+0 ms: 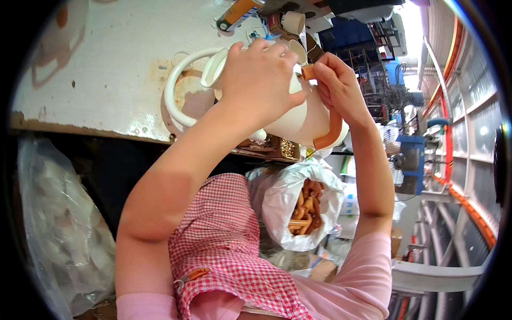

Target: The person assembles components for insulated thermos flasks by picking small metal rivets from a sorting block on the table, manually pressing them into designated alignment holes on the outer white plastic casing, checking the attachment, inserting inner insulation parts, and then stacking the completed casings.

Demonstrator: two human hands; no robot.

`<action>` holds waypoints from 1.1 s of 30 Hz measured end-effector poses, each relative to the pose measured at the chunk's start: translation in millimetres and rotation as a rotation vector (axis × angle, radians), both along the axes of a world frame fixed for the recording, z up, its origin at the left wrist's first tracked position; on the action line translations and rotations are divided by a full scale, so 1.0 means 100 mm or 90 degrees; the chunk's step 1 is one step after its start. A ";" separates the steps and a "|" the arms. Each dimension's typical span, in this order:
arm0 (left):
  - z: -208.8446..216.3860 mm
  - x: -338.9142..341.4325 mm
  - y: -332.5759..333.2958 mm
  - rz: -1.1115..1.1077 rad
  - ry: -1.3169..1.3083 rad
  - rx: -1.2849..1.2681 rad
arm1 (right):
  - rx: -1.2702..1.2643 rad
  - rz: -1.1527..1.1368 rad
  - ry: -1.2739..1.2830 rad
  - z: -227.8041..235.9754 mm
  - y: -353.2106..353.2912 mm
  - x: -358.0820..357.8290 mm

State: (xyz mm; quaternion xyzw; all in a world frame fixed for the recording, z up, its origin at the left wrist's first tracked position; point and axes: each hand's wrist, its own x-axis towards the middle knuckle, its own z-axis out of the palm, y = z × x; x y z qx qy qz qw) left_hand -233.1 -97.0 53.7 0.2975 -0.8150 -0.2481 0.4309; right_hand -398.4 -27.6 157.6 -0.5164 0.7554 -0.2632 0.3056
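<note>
A white, smooth vessel (290,125) lies on its side across the table's right edge. My left hand (260,74) wraps over its upper side, fingers curled on the far side. With my right hand (341,85) I grip a brown curved handle (335,128). One end of this handle is close to the vessel's wall near my left fingertips; the other meets the wall lower down. Whether either end is fastened I cannot tell. At the vessel's left, a white curved loop (170,93) and a short white spout-like piece (214,68) stick out, partly hidden by my left hand.
The white tabletop (117,69) has rust stains and a worn front edge. An orange can (237,15) lies at the back. Below the table, a white bag (274,208) holds several brown handles (306,210); a box of small brass-coloured parts (288,149) is nearby. A clear plastic bag (64,224) bulges at left.
</note>
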 end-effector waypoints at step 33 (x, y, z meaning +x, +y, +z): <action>-0.07 -0.08 0.03 -0.005 0.032 -0.029 | -0.091 0.299 0.608 0.15 -0.08 0.16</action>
